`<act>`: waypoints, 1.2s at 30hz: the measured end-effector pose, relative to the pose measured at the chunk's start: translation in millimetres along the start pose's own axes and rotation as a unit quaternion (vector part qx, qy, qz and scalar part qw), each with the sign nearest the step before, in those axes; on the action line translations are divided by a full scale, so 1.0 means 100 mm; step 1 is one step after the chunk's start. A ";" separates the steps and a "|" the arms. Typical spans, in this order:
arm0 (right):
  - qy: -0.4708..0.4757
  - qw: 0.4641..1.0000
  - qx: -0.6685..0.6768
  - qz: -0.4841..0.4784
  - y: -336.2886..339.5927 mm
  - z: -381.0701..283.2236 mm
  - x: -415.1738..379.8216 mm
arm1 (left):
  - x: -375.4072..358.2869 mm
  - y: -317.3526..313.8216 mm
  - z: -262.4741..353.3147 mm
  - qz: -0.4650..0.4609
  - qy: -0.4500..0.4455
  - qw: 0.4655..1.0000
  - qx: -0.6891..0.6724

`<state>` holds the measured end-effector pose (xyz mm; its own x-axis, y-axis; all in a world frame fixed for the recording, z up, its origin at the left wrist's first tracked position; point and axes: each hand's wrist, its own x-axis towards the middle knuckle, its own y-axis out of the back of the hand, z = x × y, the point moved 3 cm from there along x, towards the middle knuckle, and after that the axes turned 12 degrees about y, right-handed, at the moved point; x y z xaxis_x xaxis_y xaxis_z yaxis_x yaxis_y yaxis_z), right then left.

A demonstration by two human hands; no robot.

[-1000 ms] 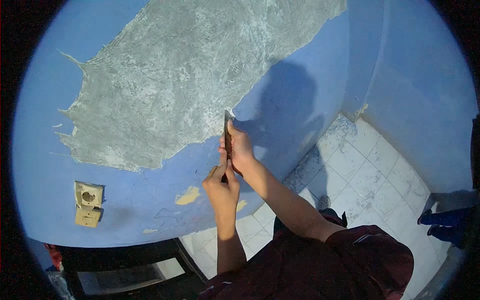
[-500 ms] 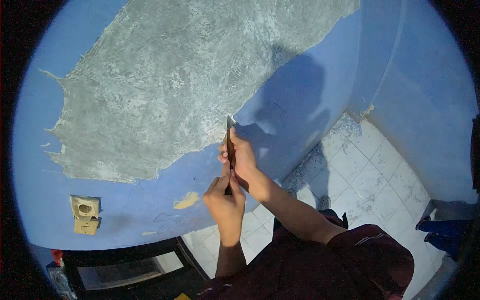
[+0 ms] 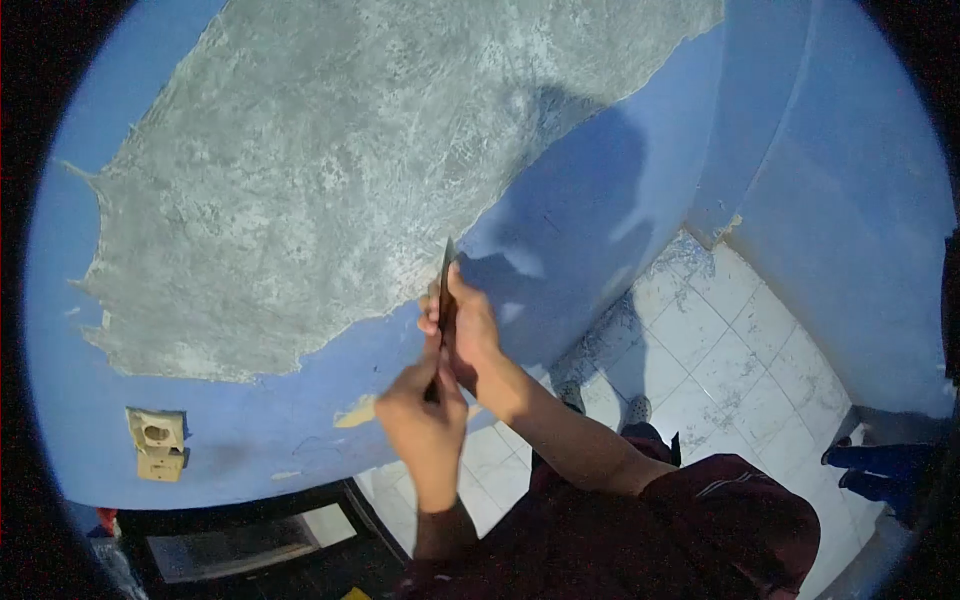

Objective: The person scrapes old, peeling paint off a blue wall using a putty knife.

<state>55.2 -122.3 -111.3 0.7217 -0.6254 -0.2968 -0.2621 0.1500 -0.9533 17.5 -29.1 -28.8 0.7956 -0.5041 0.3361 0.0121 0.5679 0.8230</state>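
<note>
A scraper (image 3: 446, 288) with a thin blade and a dark handle is seen nearly edge-on, its tip pointing up at the wall. My right hand (image 3: 472, 325) wraps round its upper part, thumb along the blade side. Lower down, my left hand (image 3: 424, 415) is closed round the handle end, slightly blurred. The blade tip overlaps the lower border of a bare grey plaster patch (image 3: 300, 200), where the blue paint (image 3: 570, 190) begins. That border is ragged, with paint curling at the far left.
A loose, yellowed socket plate (image 3: 158, 440) hangs on the wall at lower left. Beneath it stands a dark piece of furniture with a glass panel (image 3: 240, 545). White floor tiles (image 3: 730, 340) carry scattered flakes. Another person's blue-clad legs (image 3: 880, 470) show at the right edge.
Both hands and the scraper have shifted slightly left in view, the left hand most. The wall patch and socket have also shifted left and down with the camera.
</note>
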 end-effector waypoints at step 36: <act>0.023 0.998 0.059 0.024 -0.07 -0.02 0.07 | 0.19 0.16 0.17 0.029 -0.160 0.985 0.059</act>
<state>60.9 -128.9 -107.0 0.6785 -0.6497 -0.3429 -0.2171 0.2685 -0.9385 23.0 -40.7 -1.5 0.5619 -0.6630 0.4947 -0.1133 0.5307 0.8399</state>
